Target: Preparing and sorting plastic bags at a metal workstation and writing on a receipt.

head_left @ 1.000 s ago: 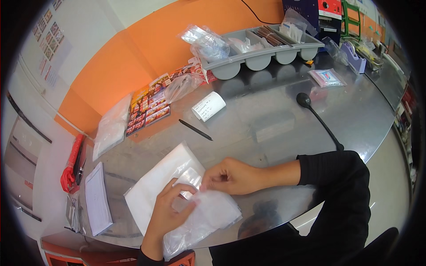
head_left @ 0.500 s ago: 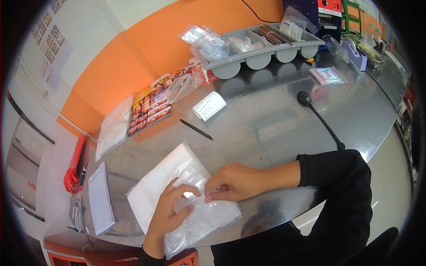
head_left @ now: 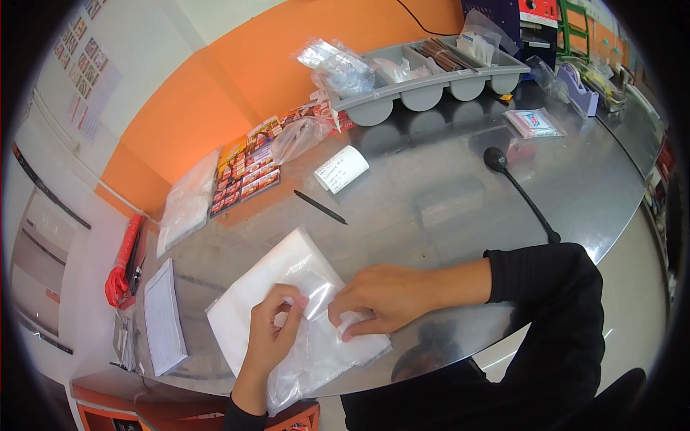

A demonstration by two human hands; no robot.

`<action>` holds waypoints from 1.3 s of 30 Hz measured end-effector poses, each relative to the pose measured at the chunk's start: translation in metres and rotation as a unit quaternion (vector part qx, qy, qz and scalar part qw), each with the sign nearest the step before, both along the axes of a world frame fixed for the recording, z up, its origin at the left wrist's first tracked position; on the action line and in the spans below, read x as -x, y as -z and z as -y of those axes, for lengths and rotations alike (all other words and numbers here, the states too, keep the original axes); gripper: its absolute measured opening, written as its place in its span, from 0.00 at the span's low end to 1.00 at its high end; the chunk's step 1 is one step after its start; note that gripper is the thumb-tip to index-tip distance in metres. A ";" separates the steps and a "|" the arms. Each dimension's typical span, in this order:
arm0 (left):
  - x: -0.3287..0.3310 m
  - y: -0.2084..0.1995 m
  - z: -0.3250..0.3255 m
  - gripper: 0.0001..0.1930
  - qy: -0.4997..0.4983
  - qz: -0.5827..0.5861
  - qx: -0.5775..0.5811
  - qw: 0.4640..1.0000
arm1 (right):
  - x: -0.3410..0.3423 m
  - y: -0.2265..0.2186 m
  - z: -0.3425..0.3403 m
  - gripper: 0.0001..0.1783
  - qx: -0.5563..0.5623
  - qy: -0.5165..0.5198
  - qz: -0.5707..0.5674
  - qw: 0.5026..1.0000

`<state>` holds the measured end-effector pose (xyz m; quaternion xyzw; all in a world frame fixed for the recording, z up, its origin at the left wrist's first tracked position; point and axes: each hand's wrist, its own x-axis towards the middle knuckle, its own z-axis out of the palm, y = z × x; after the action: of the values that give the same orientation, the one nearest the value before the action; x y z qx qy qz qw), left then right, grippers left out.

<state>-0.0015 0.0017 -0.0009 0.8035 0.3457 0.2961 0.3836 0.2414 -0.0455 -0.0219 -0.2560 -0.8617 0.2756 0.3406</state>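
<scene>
Thumb and fingertips of my left hand (head_left: 275, 323) pinch a clear plastic bag (head_left: 305, 363) close to its middle. My right hand (head_left: 384, 296), reaching in from the right, has its fingers curled onto the same plastic just beside them. Film is bunched and shiny between the two hands. Beneath the bag lies a flat stack of white plastic bags (head_left: 248, 302), set at a slant on the near part of the steel table. The lower end of the clear bag hangs over the table's near edge.
Beyond my hands lie a black pen (head_left: 320, 207) and a curled paper receipt (head_left: 342, 169). A gooseneck microphone (head_left: 528, 194) rests at right. White papers (head_left: 165, 320) lie left. Far back are printed menus (head_left: 248, 169), a grey cutlery tray (head_left: 402, 93) and a tape dispenser (head_left: 578, 90).
My left fingers, apart before, have closed into a pinch on the plastic. My right fingers have shifted slightly, with the thumb lower on the bag.
</scene>
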 end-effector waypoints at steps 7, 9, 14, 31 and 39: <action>-0.011 -0.029 0.013 0.14 0.116 -0.127 -0.137 0.976 | 0.004 0.010 -0.009 0.07 0.182 0.042 -0.123 0.975; -0.012 -0.022 0.012 0.14 0.076 -0.096 -0.092 0.988 | 0.007 0.009 -0.010 0.07 0.227 0.057 -0.186 0.954; -0.004 -0.004 0.005 0.10 -0.015 0.043 0.062 0.997 | -0.004 -0.023 0.004 0.08 0.073 0.037 -0.068 0.994; -0.003 -0.012 0.007 0.11 0.053 -0.115 -0.072 0.989 | 0.003 -0.012 0.003 0.09 0.097 0.128 -0.155 0.975; -0.010 -0.007 0.012 0.06 -0.062 0.021 0.052 0.996 | -0.002 -0.002 -0.003 0.13 -0.061 0.015 0.016 0.998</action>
<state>0.0081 -0.0103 0.0062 0.7529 0.4019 0.3177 0.4131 0.2430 -0.0424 -0.0199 -0.2520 -0.8784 0.2137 0.3453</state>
